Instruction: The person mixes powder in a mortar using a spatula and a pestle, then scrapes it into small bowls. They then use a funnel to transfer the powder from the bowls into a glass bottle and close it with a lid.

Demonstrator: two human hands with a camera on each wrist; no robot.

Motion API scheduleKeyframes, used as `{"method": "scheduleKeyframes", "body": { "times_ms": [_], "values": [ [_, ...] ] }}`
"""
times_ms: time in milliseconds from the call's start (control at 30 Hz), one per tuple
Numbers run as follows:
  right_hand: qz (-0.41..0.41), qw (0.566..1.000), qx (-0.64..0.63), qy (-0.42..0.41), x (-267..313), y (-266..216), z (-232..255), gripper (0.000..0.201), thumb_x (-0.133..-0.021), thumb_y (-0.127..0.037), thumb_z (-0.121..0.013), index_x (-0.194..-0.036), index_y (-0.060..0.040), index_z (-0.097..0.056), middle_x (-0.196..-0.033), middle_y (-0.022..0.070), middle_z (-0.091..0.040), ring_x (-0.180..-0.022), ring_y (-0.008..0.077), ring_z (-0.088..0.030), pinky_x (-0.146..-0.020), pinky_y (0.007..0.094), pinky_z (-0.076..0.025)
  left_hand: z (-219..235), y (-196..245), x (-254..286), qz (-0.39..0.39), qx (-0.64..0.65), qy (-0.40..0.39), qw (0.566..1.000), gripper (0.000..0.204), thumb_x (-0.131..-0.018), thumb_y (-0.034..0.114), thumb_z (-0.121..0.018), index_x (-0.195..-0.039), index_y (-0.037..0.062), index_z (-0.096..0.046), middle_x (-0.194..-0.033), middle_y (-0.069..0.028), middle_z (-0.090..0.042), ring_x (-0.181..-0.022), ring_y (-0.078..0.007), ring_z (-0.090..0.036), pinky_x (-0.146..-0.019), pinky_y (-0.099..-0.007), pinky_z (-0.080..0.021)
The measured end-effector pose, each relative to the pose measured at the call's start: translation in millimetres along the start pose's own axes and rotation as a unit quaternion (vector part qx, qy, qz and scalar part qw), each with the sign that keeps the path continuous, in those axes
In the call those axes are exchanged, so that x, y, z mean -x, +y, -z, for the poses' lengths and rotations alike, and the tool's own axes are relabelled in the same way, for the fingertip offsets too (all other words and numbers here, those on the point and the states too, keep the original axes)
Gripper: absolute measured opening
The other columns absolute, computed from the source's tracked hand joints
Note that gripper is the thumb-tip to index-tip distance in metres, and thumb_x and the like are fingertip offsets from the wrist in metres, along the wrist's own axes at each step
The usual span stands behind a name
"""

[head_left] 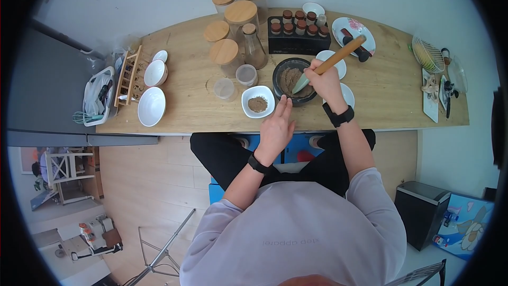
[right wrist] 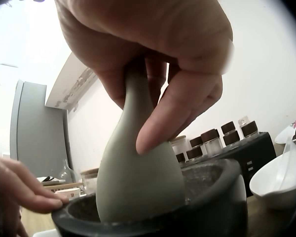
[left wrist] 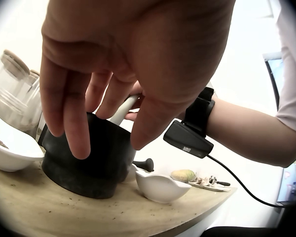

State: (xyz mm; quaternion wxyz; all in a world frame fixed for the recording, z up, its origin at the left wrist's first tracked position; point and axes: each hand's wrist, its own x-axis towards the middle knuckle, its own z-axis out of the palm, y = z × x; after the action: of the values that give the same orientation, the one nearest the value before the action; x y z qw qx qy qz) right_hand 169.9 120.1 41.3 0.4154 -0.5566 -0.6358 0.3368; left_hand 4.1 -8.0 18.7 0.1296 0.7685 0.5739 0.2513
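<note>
My right hand (head_left: pixel 324 82) grips a spatula with a wooden handle (head_left: pixel 341 54) and a pale green blade (right wrist: pixel 138 173). The blade dips into a black stone mortar (left wrist: pixel 84 158) that has brown powder (head_left: pixel 290 78) spread inside. My left hand (head_left: pixel 277 130) has its fingers extended, fingertips (right wrist: pixel 49 203) right at the mortar's near-left rim. A white square bowl (head_left: pixel 246 94) with a mound of brown powder stands just left of the mortar, close to the left fingers.
Behind the mortar is a black rack (head_left: pixel 275 44) of spice jars. Wooden-lidded glass jars (head_left: pixel 224 52) and plastic cups (head_left: pixel 224 89) stand to the left, white bowls (head_left: pixel 151 107) farther left. Right of the mortar are small white bowls (head_left: pixel 346 95) and a flowered plate (head_left: pixel 352 25) bearing a dark pestle.
</note>
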Motion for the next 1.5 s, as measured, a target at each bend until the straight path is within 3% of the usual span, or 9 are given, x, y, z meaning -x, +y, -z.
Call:
{"method": "scheduleKeyframes", "body": {
  "times_ms": [200,333,567,700,900,1000,1100,1233,1500],
  "values": [
    [0.084,0.994,-0.061,0.037,2,-8,1,0.021,-0.084,-0.016,-0.067,-0.074,-0.0003,-0.056,-0.061,0.0079,-0.057,-0.059,0.0212,-0.055,-0.057,0.036,-0.042,-1,2,1,0.006,-0.01,-0.01,1.0,0.064,-0.081,0.013,-0.072,-0.139,-0.0011,-0.05,-0.144,-0.0182,-0.049,-0.1,-0.0327,-0.068,-0.079,-0.0384,-0.057],
    [0.02,1.0,0.008,-0.004,1,1,5,0.02,-0.083,-0.015,-0.068,-0.076,0.0003,-0.058,-0.062,0.0083,-0.057,-0.061,0.0211,-0.057,-0.058,0.0361,-0.043,1,1,-1,0.005,0.0,-0.012,1.0,0.063,-0.082,0.013,-0.072,-0.139,0.0008,-0.051,-0.144,-0.0177,-0.05,-0.104,-0.0345,-0.067,-0.083,-0.0399,-0.057],
    [-0.011,0.971,-0.239,0.005,-3,-34,80,0.023,-0.092,-0.018,-0.068,-0.076,-0.0012,-0.062,-0.075,0.0019,-0.063,-0.068,0.0118,-0.058,-0.066,0.0249,-0.052,1,5,1,0.016,-0.007,-0.017,1.0,0.061,-0.083,0.014,-0.072,-0.139,0.0025,-0.051,-0.144,-0.0174,-0.05,-0.112,-0.0349,-0.063,-0.085,-0.0409,-0.056],
    [-0.02,0.868,-0.464,0.176,-26,11,145,0.012,-0.095,-0.013,-0.065,-0.096,-0.0022,-0.062,-0.095,0.0081,-0.064,-0.088,0.0163,-0.064,-0.082,0.0323,-0.06,-1,4,-3,-0.02,-0.025,-0.001,0.999,0.062,-0.082,0.012,-0.073,-0.138,-0.0004,-0.051,-0.142,-0.0215,-0.052,-0.109,-0.0357,-0.065,-0.083,-0.0401,-0.057],
    [-0.021,0.811,-0.475,0.341,-72,119,190,0.014,-0.094,-0.011,-0.064,-0.1,-0.0018,-0.055,-0.098,0.0094,-0.06,-0.091,0.0213,-0.063,-0.083,0.0352,-0.06,1,4,-1,0.01,-0.018,-0.03,0.999,0.062,-0.082,0.013,-0.073,-0.138,0.0003,-0.051,-0.142,-0.0206,-0.052,-0.111,-0.0352,-0.064,-0.083,-0.0401,-0.057],
    [-0.057,0.809,-0.451,0.372,-98,160,186,0.014,-0.093,-0.01,-0.065,-0.097,-0.0018,-0.055,-0.095,0.0089,-0.059,-0.089,0.0193,-0.062,-0.081,0.0332,-0.059,1,5,-1,0.015,-0.024,-0.04,0.999,0.062,-0.082,0.013,-0.073,-0.139,0.0007,-0.051,-0.143,-0.02,-0.051,-0.11,-0.035,-0.064,-0.083,-0.04,-0.057],
    [-0.09,0.805,-0.439,0.389,-119,184,177,0.014,-0.092,-0.01,-0.067,-0.096,-0.003,-0.056,-0.093,0.0079,-0.06,-0.089,0.0195,-0.064,-0.084,0.035,-0.058,-2,1,-1,-0.011,-0.06,-0.019,0.998,0.064,-0.083,0.016,-0.074,-0.142,0.0052,-0.05,-0.143,-0.0159,-0.051,-0.078,-0.0266,-0.07,-0.067,-0.0355,-0.058],
    [-0.114,0.804,-0.427,0.397,-137,205,167,0.015,-0.092,-0.01,-0.067,-0.098,-0.0045,-0.056,-0.093,0.0075,-0.06,-0.09,0.0187,-0.063,-0.084,0.0348,-0.057,5,13,-5,0.037,-0.032,-0.053,0.997,0.061,-0.082,0.014,-0.073,-0.138,0.0012,-0.052,-0.142,-0.0183,-0.052,-0.108,-0.0345,-0.065,-0.08,-0.0403,-0.058],
    [-0.088,0.738,-0.561,0.366,-118,223,176,0.019,-0.093,-0.012,-0.066,-0.106,-0.0038,-0.055,-0.102,0.0119,-0.061,-0.098,0.0228,-0.063,-0.091,0.0376,-0.057,1,5,-5,0.002,-0.067,-0.032,0.997,0.061,-0.084,0.016,-0.075,-0.139,0.0039,-0.052,-0.142,-0.0167,-0.052,-0.078,-0.0254,-0.07,-0.068,-0.0346,-0.058]
  ]
}}
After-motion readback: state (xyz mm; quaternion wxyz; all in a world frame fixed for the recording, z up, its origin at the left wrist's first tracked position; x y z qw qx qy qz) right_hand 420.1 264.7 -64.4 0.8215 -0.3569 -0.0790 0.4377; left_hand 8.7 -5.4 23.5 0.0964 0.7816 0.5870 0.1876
